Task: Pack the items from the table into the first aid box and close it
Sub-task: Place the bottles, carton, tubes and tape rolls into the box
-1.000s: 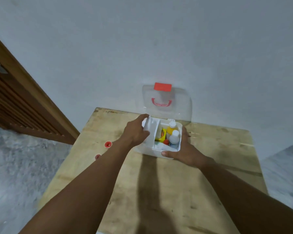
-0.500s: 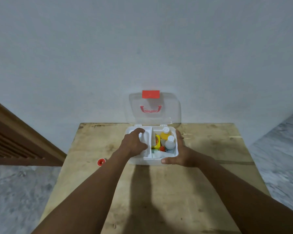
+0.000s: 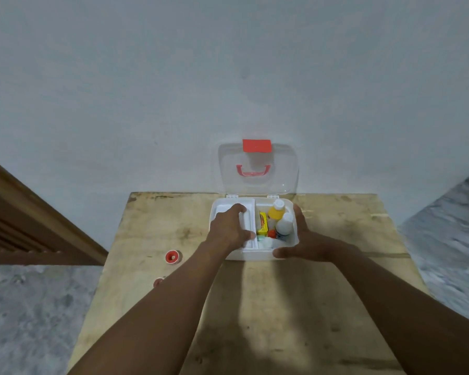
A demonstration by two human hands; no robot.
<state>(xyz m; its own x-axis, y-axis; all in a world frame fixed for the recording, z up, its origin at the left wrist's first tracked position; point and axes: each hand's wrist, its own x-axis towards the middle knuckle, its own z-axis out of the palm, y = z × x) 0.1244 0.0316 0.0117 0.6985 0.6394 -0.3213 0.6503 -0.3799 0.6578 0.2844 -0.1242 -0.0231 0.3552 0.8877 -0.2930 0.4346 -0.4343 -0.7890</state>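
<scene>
Two red rolls (image 3: 172,257) lie on the table (image 3: 282,307) left of the box (image 3: 255,255), easy to overlook before closing. The left hand (image 3: 229,230) curls over a white tray (image 3: 248,212) in the box's left half; seated crooked, it could block the upright lid (image 3: 257,169). The right hand (image 3: 306,243), spread, braces the box's right corner beside the bottles (image 3: 280,220), which may sit too high.

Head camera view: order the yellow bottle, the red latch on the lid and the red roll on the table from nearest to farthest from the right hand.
1. Yellow bottle, inside the box, beside the right hand.
2. Red latch, atop the raised lid.
3. Red roll, on the table left of the box.
</scene>
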